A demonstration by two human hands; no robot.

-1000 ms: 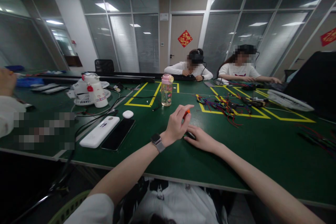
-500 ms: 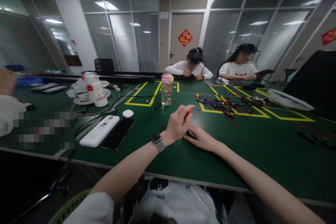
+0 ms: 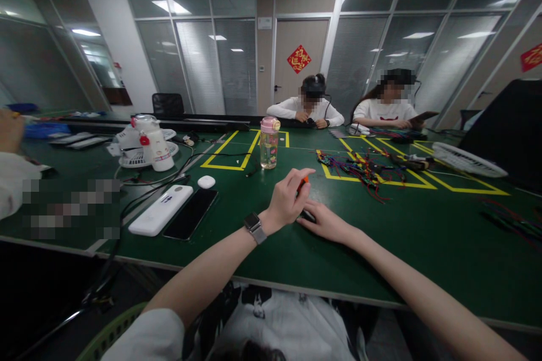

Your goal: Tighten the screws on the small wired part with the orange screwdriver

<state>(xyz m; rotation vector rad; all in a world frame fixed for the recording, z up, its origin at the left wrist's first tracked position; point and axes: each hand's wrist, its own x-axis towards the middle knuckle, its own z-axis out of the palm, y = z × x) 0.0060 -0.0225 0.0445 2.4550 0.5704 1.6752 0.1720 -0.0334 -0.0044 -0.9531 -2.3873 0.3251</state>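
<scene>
My left hand (image 3: 283, 201) is raised just above the table, fingers curled around an orange-ended tool (image 3: 304, 181). Most of that tool is hidden behind the fingers, so its exact kind is unclear. Lower and to the right, my right hand (image 3: 330, 222) rests on the green table (image 3: 271, 259), its fingers closed on a small dark part (image 3: 307, 216). The hand covers much of this part. Both hands are close together, with the left fingertips directly over the right ones.
A pink-lidded bottle (image 3: 269, 149) stands beyond my hands. To the left lie a black phone (image 3: 191, 214), a white power bank (image 3: 161, 210) and a round white case (image 3: 206, 182). Tangled wires (image 3: 359, 169) lie at right. Two people sit opposite; another person's sleeve (image 3: 14, 180) is at far left.
My hands hold almost the same pose and place. Across the table, the person at right has shifted the dark flat object slightly.
</scene>
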